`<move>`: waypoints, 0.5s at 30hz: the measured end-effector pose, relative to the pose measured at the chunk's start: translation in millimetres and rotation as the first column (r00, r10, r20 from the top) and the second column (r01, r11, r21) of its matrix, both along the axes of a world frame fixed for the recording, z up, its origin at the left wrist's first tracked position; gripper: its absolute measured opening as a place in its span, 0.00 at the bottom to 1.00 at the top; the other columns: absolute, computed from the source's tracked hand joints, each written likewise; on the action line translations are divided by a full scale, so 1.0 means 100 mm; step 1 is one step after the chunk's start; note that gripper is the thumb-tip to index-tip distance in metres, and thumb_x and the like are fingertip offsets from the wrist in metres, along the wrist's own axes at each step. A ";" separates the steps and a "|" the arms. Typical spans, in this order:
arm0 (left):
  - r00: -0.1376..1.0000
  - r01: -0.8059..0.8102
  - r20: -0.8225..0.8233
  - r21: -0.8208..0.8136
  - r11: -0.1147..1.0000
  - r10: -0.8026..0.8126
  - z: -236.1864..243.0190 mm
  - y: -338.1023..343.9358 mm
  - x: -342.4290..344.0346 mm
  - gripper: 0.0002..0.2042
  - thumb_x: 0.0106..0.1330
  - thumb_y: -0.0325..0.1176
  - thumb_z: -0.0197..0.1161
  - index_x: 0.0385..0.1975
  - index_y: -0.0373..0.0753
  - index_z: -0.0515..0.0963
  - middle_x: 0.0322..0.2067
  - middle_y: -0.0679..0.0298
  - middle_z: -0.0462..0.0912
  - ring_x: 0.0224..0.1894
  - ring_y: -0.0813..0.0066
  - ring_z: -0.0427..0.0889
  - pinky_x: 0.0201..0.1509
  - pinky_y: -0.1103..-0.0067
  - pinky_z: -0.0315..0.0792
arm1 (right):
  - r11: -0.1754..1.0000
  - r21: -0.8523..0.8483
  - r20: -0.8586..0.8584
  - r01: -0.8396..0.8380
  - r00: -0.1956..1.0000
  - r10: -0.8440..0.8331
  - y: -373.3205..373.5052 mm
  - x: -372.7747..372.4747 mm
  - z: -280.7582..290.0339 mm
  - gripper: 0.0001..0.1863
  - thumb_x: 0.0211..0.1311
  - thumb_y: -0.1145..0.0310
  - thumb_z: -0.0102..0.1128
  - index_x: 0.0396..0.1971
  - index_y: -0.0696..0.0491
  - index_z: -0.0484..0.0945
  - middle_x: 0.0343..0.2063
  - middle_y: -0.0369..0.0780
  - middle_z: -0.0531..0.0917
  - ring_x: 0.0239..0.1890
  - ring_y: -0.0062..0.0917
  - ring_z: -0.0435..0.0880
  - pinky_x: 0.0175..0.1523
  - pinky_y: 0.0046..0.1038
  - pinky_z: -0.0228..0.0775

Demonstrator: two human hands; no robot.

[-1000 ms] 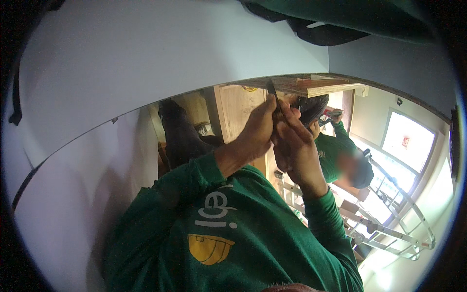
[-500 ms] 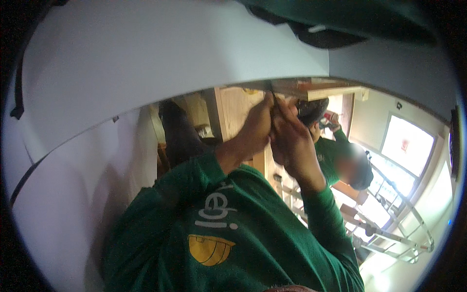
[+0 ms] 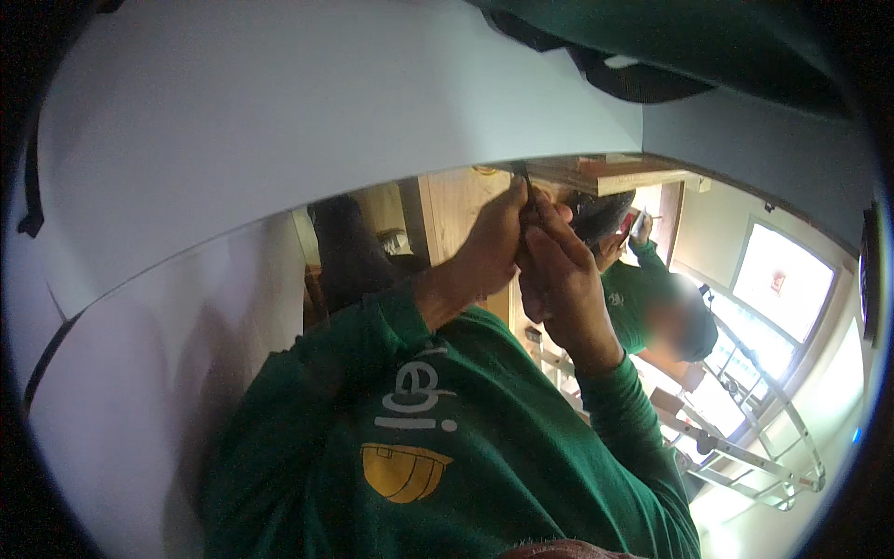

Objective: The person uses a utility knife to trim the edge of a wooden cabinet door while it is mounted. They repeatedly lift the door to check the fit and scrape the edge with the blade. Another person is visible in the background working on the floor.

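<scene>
We see a large white panel (image 3: 307,102), a metal ladder (image 3: 712,443) well apart from its lower edge, and a wooden board (image 3: 635,175) near that edge. Our left hand (image 3: 489,233) and right hand (image 3: 563,270) are together, clamped on a slim dark tool (image 3: 530,191) pointing up near the panel's lower edge; whether it touches, we cannot tell.

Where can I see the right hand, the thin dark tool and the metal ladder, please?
Right hand (image 3: 562,270), head view: the middle of the hand.
Thin dark tool (image 3: 529,184), head view: its exposed shaft.
Metal ladder (image 3: 706,443), head view: a joint on its rail.
</scene>
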State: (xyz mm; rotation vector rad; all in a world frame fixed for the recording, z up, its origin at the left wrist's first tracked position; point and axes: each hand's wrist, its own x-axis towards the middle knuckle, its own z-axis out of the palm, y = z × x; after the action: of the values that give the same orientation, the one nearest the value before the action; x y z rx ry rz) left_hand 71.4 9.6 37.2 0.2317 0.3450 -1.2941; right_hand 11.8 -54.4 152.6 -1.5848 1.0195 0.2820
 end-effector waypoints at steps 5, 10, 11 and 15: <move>0.998 0.027 0.048 -0.006 1.000 -0.027 0.00 -0.02 -0.07 0.28 0.84 0.54 0.32 0.54 0.36 0.73 0.47 0.56 0.83 0.48 0.67 0.85 0.52 0.70 0.82 | 0.977 0.123 -0.027 0.174 0.985 -0.172 0.05 0.01 0.15 0.26 0.77 0.69 0.50 0.72 0.55 0.66 0.34 0.32 0.77 0.21 0.11 0.70 0.23 0.13 0.59; 0.999 -0.002 0.033 -0.029 1.000 0.003 -0.19 -0.12 0.00 0.27 0.84 0.54 0.33 0.55 0.36 0.73 0.48 0.55 0.83 0.50 0.66 0.84 0.55 0.70 0.80 | 0.994 0.070 0.047 -0.088 0.995 0.085 -0.04 0.05 0.00 0.27 0.75 0.74 0.50 0.72 0.57 0.64 0.37 0.31 0.76 0.25 0.07 0.70 0.24 0.12 0.59; 1.000 -0.019 0.005 -0.005 1.000 0.019 -0.08 -0.11 -0.06 0.28 0.84 0.54 0.33 0.55 0.36 0.73 0.48 0.55 0.83 0.50 0.65 0.84 0.56 0.68 0.80 | 0.965 0.199 -0.007 0.171 0.985 -0.173 0.00 0.06 0.13 0.27 0.75 0.75 0.50 0.72 0.57 0.65 0.37 0.29 0.76 0.26 0.07 0.70 0.25 0.13 0.60; 1.000 -0.004 0.017 0.015 1.000 0.004 -0.14 -0.09 0.12 0.29 0.83 0.55 0.32 0.55 0.36 0.73 0.49 0.53 0.82 0.52 0.61 0.83 0.61 0.64 0.77 | 0.997 0.080 0.040 -0.008 0.999 0.005 -0.06 0.13 -0.02 0.26 0.78 0.69 0.49 0.72 0.58 0.63 0.30 0.33 0.75 0.18 0.13 0.70 0.20 0.17 0.61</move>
State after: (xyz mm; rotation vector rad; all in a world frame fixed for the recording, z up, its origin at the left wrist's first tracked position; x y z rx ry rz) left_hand 83.2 0.6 23.5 0.2544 0.3402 -1.2853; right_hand 25.0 -60.7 151.1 -1.5160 0.9607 0.2914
